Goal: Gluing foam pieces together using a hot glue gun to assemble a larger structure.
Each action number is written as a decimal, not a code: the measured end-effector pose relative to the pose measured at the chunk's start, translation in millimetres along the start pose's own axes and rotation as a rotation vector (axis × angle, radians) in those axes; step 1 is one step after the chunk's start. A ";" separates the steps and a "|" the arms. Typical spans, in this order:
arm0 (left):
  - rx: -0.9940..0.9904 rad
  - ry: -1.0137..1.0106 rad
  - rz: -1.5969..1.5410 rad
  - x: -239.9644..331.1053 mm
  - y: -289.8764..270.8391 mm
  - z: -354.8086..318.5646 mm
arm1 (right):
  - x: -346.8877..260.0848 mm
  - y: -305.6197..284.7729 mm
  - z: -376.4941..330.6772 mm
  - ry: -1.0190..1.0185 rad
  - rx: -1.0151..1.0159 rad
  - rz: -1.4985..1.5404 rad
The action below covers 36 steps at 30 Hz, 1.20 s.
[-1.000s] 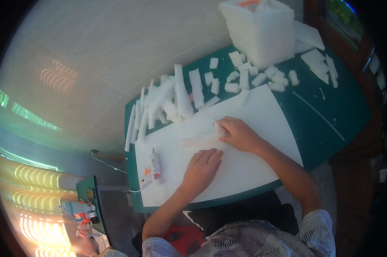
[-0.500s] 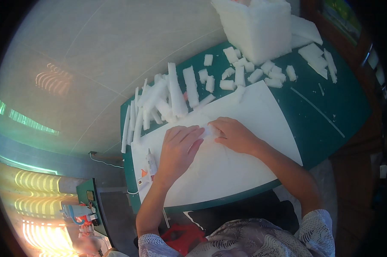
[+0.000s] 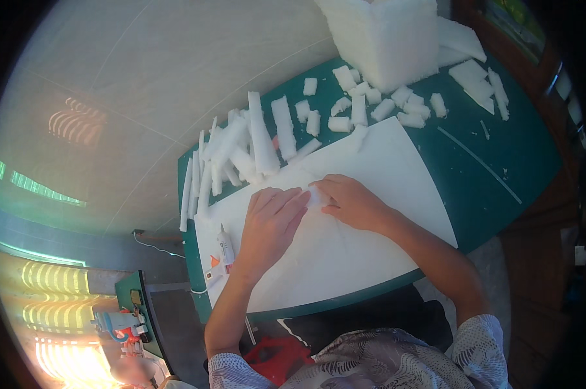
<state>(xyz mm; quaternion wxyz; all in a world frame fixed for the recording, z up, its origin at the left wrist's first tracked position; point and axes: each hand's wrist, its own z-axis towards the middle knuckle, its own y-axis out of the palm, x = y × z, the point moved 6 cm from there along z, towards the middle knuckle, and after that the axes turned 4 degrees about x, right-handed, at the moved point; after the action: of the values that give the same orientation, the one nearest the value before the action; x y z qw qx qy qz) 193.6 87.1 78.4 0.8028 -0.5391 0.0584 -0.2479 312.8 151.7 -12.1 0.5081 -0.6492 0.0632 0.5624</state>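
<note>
Between my two hands is a small white foam-like piece (image 3: 315,197), held just above a large white sheet (image 3: 364,253). My left hand (image 3: 273,217) has its fingers bent and closed on the piece's left side. On the other side, my right hand (image 3: 350,200) pinches the piece with thumb and forefinger. Fingers cover much of it, so its full shape is hidden. Left of my left wrist lies a white glue gun (image 3: 224,249) with an orange trigger, its nozzle pointing away from me.
Long white foam-like strips (image 3: 247,149) lie heaped at the sheet's far left. Several small white chunks (image 3: 358,107) are scattered beyond it on the green table (image 3: 500,168). A big white block-like box (image 3: 390,45) stands at the back. A thin stick (image 3: 478,162) lies right.
The view has shifted slightly, so the table's contents sit a little further left and up. Both hands stay on the small white piece, with barely any finger movement.
</note>
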 end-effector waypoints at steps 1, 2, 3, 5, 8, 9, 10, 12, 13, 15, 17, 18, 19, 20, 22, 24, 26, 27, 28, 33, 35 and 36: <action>-0.005 0.019 0.006 2.1 1.1 0.6 | -0.1 0.2 -0.3 0.001 -0.006 -0.001; -0.010 0.037 0.011 3.7 2.3 1.0 | -0.3 0.4 -0.4 0.003 -0.011 -0.001; -0.011 0.037 0.011 4.2 3.2 1.3 | -0.8 -0.1 -0.3 0.004 -0.012 0.000; 0.007 0.067 0.094 6.2 3.6 1.7 | -1.1 -0.1 0.5 0.012 -0.027 0.005; 0.019 0.068 0.093 6.4 0.9 4.8 | 4.1 0.7 -0.4 -0.012 0.009 -0.028; 0.018 0.067 0.095 5.7 -0.5 4.2 | 2.6 0.9 -0.3 -0.014 0.007 -0.026; 0.014 0.063 0.091 4.8 -1.5 3.6 | -0.4 -1.2 -0.2 -0.015 0.027 0.001; 0.012 0.056 0.089 3.2 -3.3 2.5 | -5.3 -4.9 -0.3 -0.018 0.044 0.029; 0.010 0.058 0.089 2.6 -3.9 2.2 | -7.6 -7.5 -0.3 -0.021 0.062 0.074; 0.010 0.059 0.089 0.9 -4.7 1.9 | -8.5 -8.8 0.2 -0.024 0.078 0.117; 0.007 0.058 0.081 -1.0 -4.3 1.6 | -8.5 -10.2 0.2 -0.067 0.124 0.108; 0.008 0.058 0.081 -1.2 -4.4 1.5 | -6.7 -8.4 -0.1 -0.068 0.124 0.107; 0.002 0.056 0.085 -1.4 -3.9 1.4 | -5.2 -7.6 -0.8 -0.080 0.151 0.104; -0.005 0.054 0.089 -1.6 -3.4 1.5 | -4.6 -8.3 -1.4 -0.092 0.179 0.101; -0.017 0.060 0.107 -1.0 -4.5 0.6 | -6.7 -9.3 -0.4 -0.090 0.158 0.103; -0.029 0.068 0.125 -0.7 -4.7 0.1 | -7.4 -8.6 -0.3 -0.088 0.139 0.104; -0.047 0.071 0.153 -0.8 -4.3 0.0 | -8.0 -9.7 -1.5 -0.098 0.170 0.113; -0.048 0.070 0.154 -0.9 -4.1 0.0 | -8.8 -10.7 -1.4 -0.098 0.170 0.114; -0.052 0.070 0.157 -1.1 -3.8 0.1 | -10.1 -11.8 -1.0 -0.094 0.155 0.125; -0.058 0.071 0.154 0.5 -1.1 2.2 | -8.9 -12.4 -2.1 -0.085 0.158 0.132; -0.053 0.075 0.179 -0.5 -0.8 1.5 | -7.3 -10.0 -1.6 -0.089 0.148 0.083; -0.052 0.077 0.176 -1.0 -1.5 0.4 | -8.0 -9.1 -1.3 -0.087 0.150 0.081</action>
<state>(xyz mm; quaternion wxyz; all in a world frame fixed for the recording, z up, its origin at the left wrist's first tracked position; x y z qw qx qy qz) 192.4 87.5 79.8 0.8045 -0.5425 0.1427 -0.1954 316.7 151.1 -0.6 0.5343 -0.5814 0.1091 0.6038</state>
